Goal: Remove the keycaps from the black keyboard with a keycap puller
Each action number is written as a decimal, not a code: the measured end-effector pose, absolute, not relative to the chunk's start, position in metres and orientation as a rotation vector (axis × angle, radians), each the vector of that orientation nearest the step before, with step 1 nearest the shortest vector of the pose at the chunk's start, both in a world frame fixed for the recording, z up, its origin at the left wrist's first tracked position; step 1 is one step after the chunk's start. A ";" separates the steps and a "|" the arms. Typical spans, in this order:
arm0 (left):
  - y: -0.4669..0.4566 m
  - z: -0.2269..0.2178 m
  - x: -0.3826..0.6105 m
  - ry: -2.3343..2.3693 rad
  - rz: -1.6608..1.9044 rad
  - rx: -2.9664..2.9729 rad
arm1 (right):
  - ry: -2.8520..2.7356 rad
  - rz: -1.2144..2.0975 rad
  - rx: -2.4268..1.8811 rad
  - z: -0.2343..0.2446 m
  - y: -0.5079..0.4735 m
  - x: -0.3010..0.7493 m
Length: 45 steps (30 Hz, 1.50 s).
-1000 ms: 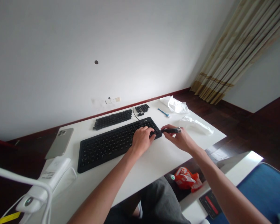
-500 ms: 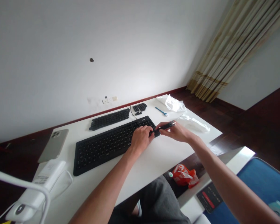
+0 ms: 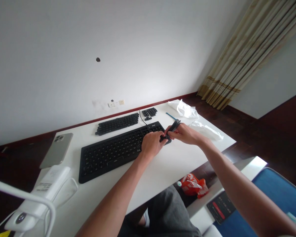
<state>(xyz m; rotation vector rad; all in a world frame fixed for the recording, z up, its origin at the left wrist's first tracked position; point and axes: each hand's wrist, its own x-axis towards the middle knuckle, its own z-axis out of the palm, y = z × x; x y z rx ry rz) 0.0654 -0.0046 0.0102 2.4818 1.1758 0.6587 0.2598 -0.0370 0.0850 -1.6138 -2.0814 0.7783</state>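
Note:
A black keyboard (image 3: 111,153) with its keycaps off lies slanted across the white table (image 3: 172,164). At its right end, my left hand (image 3: 151,143) rests over the keys, thumb and fingertips drawn together; whatever they pinch is hidden. My right hand (image 3: 182,134) is closed around a black pen-shaped tool (image 3: 174,125), tilted with its lower end down by the left fingertips. The tool's tip cannot be seen. Behind the keyboard sit rows of loose black keycaps (image 3: 118,123), with a smaller keycap group (image 3: 150,112) right of the cable.
A blue-handled brush (image 3: 171,116) and crumpled white plastic bags (image 3: 184,108) lie at the back right. On the left are a phone (image 3: 56,149) and a white power strip (image 3: 39,197) with cables. Below the table's front edge is an orange bag (image 3: 193,186); another phone (image 3: 220,207) lies right.
My right hand has tipped the tool more upright and come closer to the left fingertips. The left hand has shifted slightly right, and the view has moved a little.

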 end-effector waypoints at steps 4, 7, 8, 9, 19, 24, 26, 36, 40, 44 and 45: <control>-0.006 0.011 0.067 1.156 0.657 2.504 | -2.116 0.579 -1.604 0.077 -0.055 0.255; -0.007 0.010 0.066 1.132 0.679 2.498 | -2.064 0.572 -1.565 0.067 -0.068 0.256; -0.007 0.010 0.065 1.124 0.690 2.493 | -2.036 0.586 -1.541 0.063 -0.072 0.257; -0.007 0.010 0.065 1.112 0.699 2.489 | -2.008 0.602 -1.515 0.060 -0.077 0.259; -0.006 0.013 0.061 1.050 0.691 2.467 | -1.854 0.641 -1.510 0.039 -0.082 0.271; -0.007 0.014 0.062 1.086 0.671 2.466 | -1.867 0.856 -1.541 0.058 -0.050 0.271; -0.007 0.014 0.063 1.102 0.674 2.464 | -1.872 0.964 -1.537 0.066 -0.038 0.271; -0.005 0.013 0.067 1.188 0.631 2.466 | -2.056 1.063 -1.651 0.086 -0.004 0.262; -0.005 0.013 0.066 1.175 0.623 2.472 | -2.038 0.913 -1.673 0.085 -0.022 0.259; -0.006 0.013 0.064 1.143 0.648 2.466 | -1.998 0.776 -1.648 0.077 -0.047 0.259; -0.006 0.013 0.064 1.139 0.646 2.459 | -1.991 0.749 -1.641 0.074 -0.053 0.258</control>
